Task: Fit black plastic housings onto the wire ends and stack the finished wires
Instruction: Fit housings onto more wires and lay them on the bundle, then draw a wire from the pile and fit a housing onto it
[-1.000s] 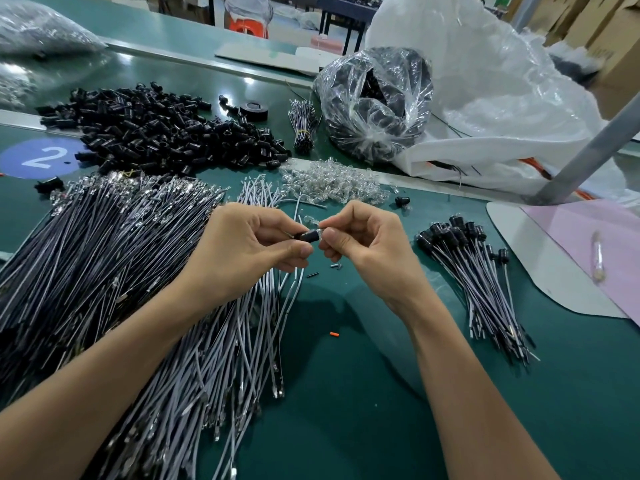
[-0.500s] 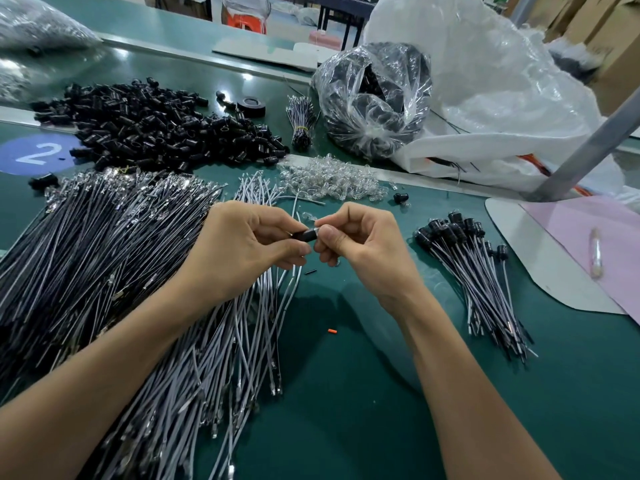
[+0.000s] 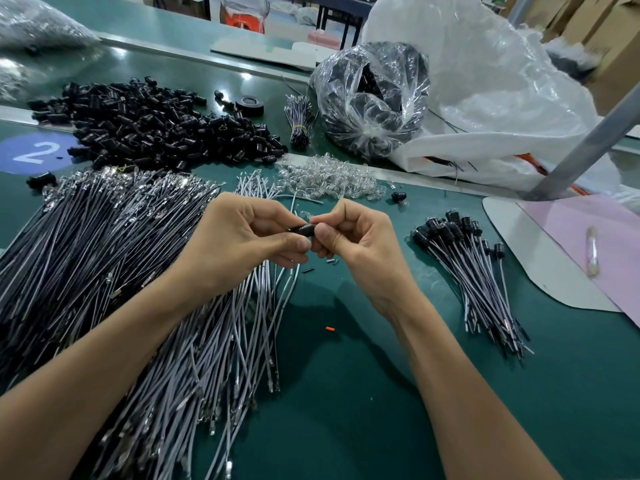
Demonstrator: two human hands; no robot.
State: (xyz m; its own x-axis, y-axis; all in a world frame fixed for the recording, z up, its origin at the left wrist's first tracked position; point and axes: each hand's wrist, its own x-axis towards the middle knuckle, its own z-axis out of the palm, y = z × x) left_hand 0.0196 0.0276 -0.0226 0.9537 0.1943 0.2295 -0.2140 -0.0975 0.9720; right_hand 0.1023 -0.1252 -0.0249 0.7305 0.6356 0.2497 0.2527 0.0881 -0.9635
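Observation:
A small black plastic housing [image 3: 304,230] is held between both hands above the green table. My left hand [image 3: 239,240] pinches its left end, with a grey wire [image 3: 289,289] hanging down below the hand. My right hand [image 3: 356,242] pinches its right end with thumb and forefinger. A big heap of loose black housings [image 3: 156,126] lies at the back left. Bare grey wires [image 3: 104,258] spread in a wide pile on the left. Finished wires with housings [image 3: 467,268] lie stacked on the right.
A pile of clear small bulbs [image 3: 329,178] sits behind the hands. A clear bag of black parts [image 3: 370,98] and a large white sack [image 3: 485,98] stand at the back right. A grey metal post [image 3: 588,143] slants on the right, above a pink sheet [image 3: 595,244].
Both hands stay pinched on the housing; the fingers have shifted only slightly. The view has barely moved.

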